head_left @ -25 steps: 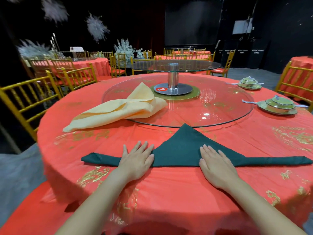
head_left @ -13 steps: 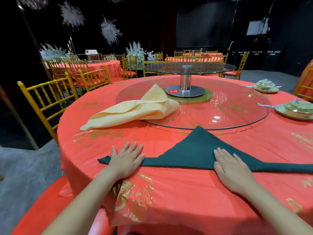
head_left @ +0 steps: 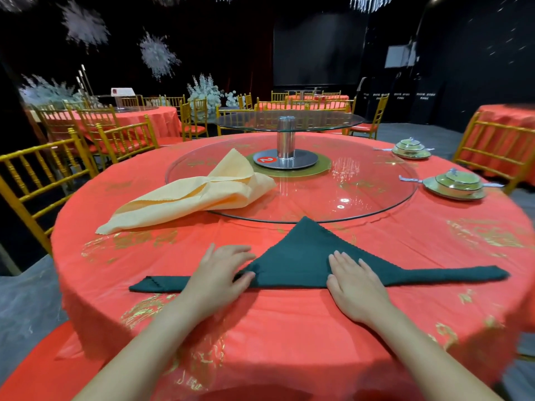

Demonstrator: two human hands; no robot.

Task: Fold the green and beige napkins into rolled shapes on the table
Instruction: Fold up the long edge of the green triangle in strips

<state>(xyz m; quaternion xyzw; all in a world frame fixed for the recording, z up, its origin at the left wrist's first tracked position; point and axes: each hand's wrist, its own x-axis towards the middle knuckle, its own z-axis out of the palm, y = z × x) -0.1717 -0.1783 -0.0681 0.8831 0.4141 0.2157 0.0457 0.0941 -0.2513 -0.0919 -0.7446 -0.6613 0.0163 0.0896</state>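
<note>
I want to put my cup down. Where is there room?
Free: the cloth between the green napkin and the near edge, and between its right tail and the covered dishes; also the glass turntable's right half. Crowded: the beige napkin's side, and by the left hand and right hand.

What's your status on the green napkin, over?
Left hand and right hand rest on rolled near edge of green napkin. Triangle tip points toward glass turntable. Beige napkin loose, half on turntable, not blocking.

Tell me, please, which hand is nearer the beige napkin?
Left. The left hand rests on the green napkin, this side of the beige napkin; the right hand lies farther right.
</note>
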